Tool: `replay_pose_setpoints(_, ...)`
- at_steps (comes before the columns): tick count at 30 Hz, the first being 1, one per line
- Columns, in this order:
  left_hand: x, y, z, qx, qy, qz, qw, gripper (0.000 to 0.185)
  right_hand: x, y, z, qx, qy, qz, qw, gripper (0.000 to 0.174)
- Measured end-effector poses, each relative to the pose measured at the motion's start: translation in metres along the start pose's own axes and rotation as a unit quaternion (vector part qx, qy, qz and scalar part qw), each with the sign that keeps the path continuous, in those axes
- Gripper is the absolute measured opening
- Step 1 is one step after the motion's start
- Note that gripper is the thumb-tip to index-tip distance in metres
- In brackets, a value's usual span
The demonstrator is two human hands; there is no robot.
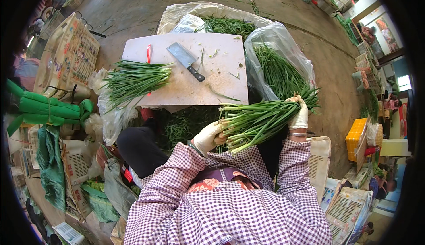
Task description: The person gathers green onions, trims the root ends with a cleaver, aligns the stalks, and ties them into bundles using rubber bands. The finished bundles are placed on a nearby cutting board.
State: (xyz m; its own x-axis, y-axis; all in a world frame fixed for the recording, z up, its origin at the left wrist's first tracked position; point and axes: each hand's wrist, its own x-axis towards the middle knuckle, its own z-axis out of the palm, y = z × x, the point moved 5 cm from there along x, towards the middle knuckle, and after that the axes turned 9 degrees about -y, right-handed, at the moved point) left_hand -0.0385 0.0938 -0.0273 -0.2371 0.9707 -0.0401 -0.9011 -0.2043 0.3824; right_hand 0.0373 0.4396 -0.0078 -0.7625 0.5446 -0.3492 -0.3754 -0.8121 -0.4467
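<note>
Over my lap, a loose bunch of garlic chives (259, 120) lies across both gloved hands. My right hand (299, 112) grips it around the leafy end. At the pale cut ends, my left hand (210, 136) has its fingers curled against the stalks. On the white cutting board (222, 79) before me rests a cleaver (184, 57) with a black handle, its blade pointing away to the left. Another bunch of chives (141, 79) lies on the board's left side, over a red tie strip (148, 54). Small trimmings are scattered around the cleaver.
Right of the board, a clear plastic bag (282, 35) holds more chives (277, 67). Behind the board is an open sack (212, 7) of greens. Stacked plastic crates (71, 50) and a green wrapped bundle (49, 108) stand to my left. More crates (348, 211) are behind me on the right.
</note>
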Motion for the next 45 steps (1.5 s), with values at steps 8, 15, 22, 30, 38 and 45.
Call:
replay_pose_setpoints(8,-0.051,0.024,-0.060,0.293,0.193,-0.167,0.921,0.021,-0.006,-0.019,0.013,-0.016,-0.004,-0.030,0.999,0.019)
replay_pose_setpoints(15,0.002,0.003,-0.005,0.106,0.020,-0.022,0.994,0.068,-0.001,0.013,0.019,-0.081,-0.042,0.006,0.996,0.013)
replay_pose_setpoints(22,-0.015,0.017,-0.024,0.068,0.152,0.023,0.986,0.026,0.008,-0.013,0.031,-0.042,-0.059,-0.049,0.996,0.015)
replay_pose_setpoints(30,-0.048,0.041,-0.043,0.609,0.246,-0.051,0.752,0.058,-0.001,-0.017,0.052,-0.031,-0.103,-0.073,0.991,0.013)
replay_pose_setpoints(38,-0.013,0.021,-0.031,0.206,0.211,0.069,0.953,0.041,-0.007,0.002,0.057,-0.050,-0.103,-0.046,0.992,0.012)
replay_pose_setpoints(45,-0.033,0.041,-0.037,0.198,0.334,0.137,0.911,0.014,-0.013,-0.003,0.063,-0.085,-0.066,-0.089,0.990,0.013)
